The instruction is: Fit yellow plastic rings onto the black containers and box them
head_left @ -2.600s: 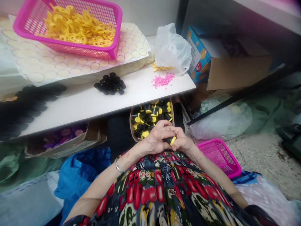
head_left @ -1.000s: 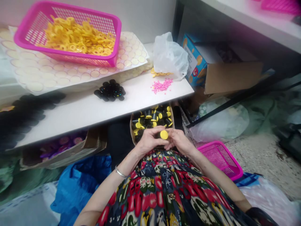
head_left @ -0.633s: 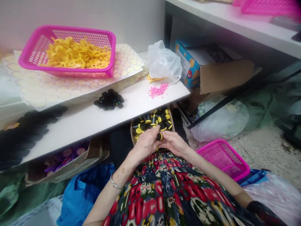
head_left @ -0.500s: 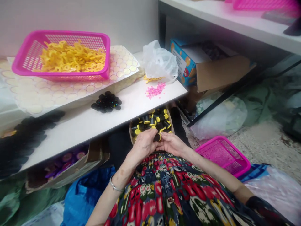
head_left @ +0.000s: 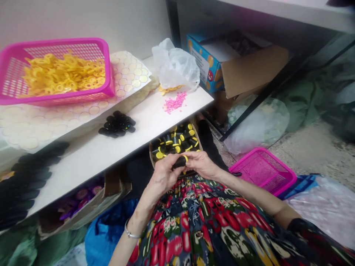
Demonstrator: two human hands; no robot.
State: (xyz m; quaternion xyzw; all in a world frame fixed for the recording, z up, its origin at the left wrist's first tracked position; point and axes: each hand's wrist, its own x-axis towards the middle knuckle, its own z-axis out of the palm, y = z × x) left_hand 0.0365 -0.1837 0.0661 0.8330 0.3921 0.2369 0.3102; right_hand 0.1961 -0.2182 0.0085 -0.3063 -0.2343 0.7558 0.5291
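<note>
In front of my lap both hands hold a small black cylinder with a yellow end (head_left: pixel 179 162). My left hand (head_left: pixel 163 170) is closed around its black body. The fingers of my right hand (head_left: pixel 202 164) pinch at the yellow end, which faces right. Just beyond my hands is an open box (head_left: pixel 152 153) with many similar black cylinders with yellow ends (head_left: pixel 176 140) lying loose in it. My hands partly hide the near side of this box.
On the white table (head_left: pixel 144 125) are a pink basket (head_left: pixel 111 79) of yellow plastic pieces, black pieces (head_left: pixel 118 123), pink bits (head_left: pixel 175 102) and a white plastic bag (head_left: pixel 177 66). Another pink basket (head_left: pixel 263 171) sits low right. A cardboard box (head_left: pixel 249 74) stands under the other table.
The view has turned slightly, shifting the table things left. The cylinder between my hands shows more of its side now, its yellow end toward my right fingers.
</note>
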